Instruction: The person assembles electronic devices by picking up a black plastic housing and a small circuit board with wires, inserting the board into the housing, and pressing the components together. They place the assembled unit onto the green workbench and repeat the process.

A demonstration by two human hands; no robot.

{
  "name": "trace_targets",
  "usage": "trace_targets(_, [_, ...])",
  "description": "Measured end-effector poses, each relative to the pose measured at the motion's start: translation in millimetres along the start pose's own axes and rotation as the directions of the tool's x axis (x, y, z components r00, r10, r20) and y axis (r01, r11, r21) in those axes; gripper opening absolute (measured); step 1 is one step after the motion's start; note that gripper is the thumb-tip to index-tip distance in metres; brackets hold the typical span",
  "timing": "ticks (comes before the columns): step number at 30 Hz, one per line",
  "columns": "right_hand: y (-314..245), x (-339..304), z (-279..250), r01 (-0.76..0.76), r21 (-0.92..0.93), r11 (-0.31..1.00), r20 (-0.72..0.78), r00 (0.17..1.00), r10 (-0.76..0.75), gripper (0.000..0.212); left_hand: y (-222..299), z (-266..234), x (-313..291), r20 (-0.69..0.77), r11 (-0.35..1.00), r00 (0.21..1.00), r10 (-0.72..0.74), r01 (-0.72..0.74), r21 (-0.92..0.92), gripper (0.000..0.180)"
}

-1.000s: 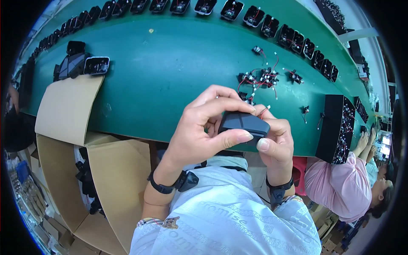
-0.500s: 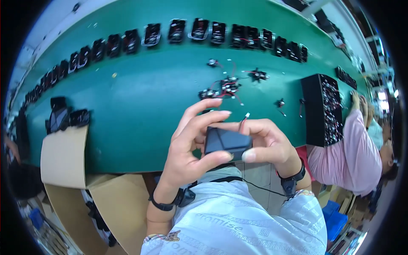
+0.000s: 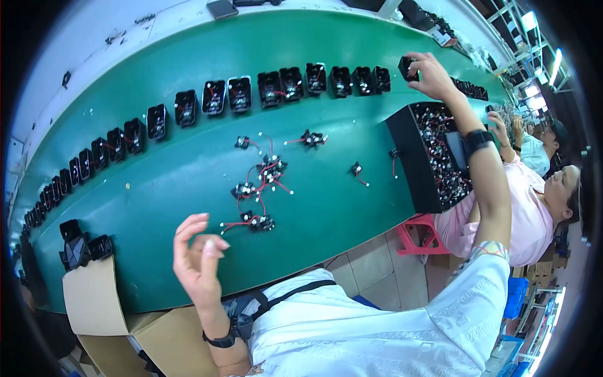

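Observation:
At the far right, my right hand (image 3: 429, 76) reaches over the table and grips a small black plastic housing (image 3: 408, 68) at the right end of a curved row. The other black housings (image 3: 214, 97) in that row face up, with wires showing inside several of them. My left hand (image 3: 198, 262) hovers over the near edge, fingers bent and apart, with nothing in it. Close beside it lies a small black part with red wires (image 3: 257, 222). More of these wired parts (image 3: 272, 168) lie loosely together farther up the green table.
A black bin (image 3: 408, 160) full of small wired parts stands under my right arm. Several black housings (image 3: 78, 248) sit at the left, by an open cardboard box (image 3: 94, 295). Co-workers sit at the right, near a red stool (image 3: 419, 235).
Both hands held a black housing before my body. My right hand has carried it to the row's right end; my left hand has let go and moved left. The view has shifted right.

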State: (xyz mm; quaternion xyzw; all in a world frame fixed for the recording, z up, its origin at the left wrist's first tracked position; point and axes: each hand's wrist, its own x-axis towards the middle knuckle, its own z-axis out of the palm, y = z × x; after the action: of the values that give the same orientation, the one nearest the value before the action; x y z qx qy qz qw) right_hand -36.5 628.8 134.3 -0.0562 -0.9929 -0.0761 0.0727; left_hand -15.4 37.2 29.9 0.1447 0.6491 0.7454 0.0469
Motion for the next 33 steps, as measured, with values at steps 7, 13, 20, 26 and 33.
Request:
trace_targets(7, [42.1,26.6,62.1,-0.012,-0.053,0.998,0.317,0.948,0.029,0.027,-28.3,-26.0,1.3,-0.225,0.992,0.974,-0.028,0.054,0.112,0.023])
trace_targets(13, [37.1,26.5,58.1,0.095,0.007,0.995,0.279,0.956,-0.093,0.031,-29.5,-22.3,-0.4,-0.23,0.988,0.973,0.004,0.031,0.151,0.025])
trace_targets(20, [31.2,26.2,66.2,0.11,-0.03,0.994,0.238,0.966,-0.099,0.042,-34.0,-24.9,-0.9,-0.182,0.96,0.983,0.012,0.04,0.278,0.03])
trace_targets(26, [26.6,10.5,24.3,0.067,-0.077,0.995,0.229,0.972,-0.048,0.066,-29.4,-26.1,-1.0,-0.143,0.982,0.986,-0.085,0.107,0.157,0.034])
trace_targets(33, [-198.1,-56.7,-43.3,0.311,0.409,0.858,-0.046,0.946,-0.321,0.035,-11.4,-51.7,-4.6,-0.155,0.966,0.988,0.012,0.028,0.256,0.023])
